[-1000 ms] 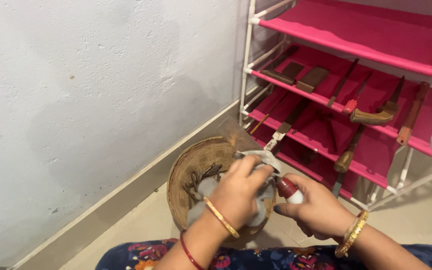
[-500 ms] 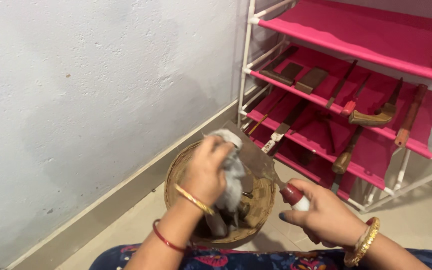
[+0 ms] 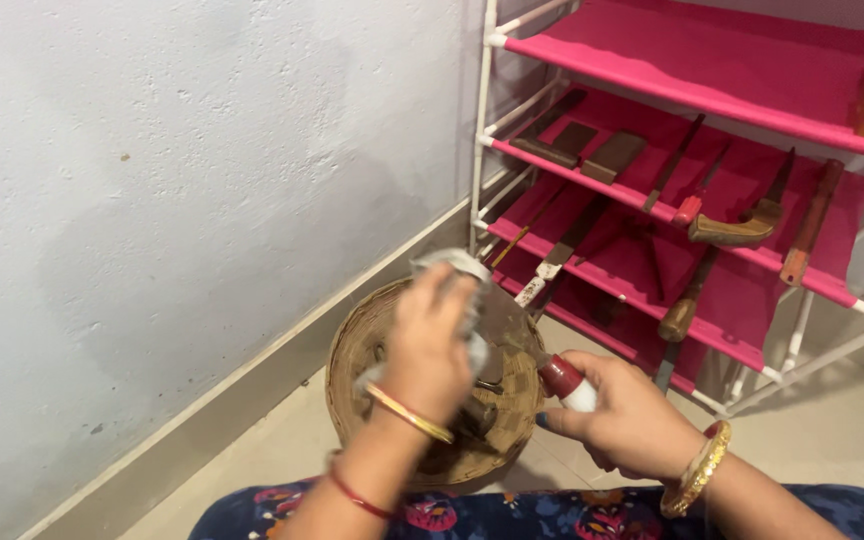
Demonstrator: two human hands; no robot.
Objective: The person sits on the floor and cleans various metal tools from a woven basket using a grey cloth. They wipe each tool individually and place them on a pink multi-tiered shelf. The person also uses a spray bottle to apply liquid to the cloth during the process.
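Two hands at work, head view: our right hand [image 3: 624, 420] grips the scraper's red-and-white handle [image 3: 567, 382], blade [image 3: 500, 318] held over the wicker basket [image 3: 357, 345]; our left hand [image 3: 430, 345] presses a grey cloth [image 3: 449, 264] onto the blade. Best, we judge: wipe away from the edge, handle steady.

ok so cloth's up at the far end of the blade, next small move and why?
Probably draw the left hand and its grey cloth back down the blade toward the red and white handle. The cloth sits at the blade's far end, while the right hand grips the handle over the woven basket.
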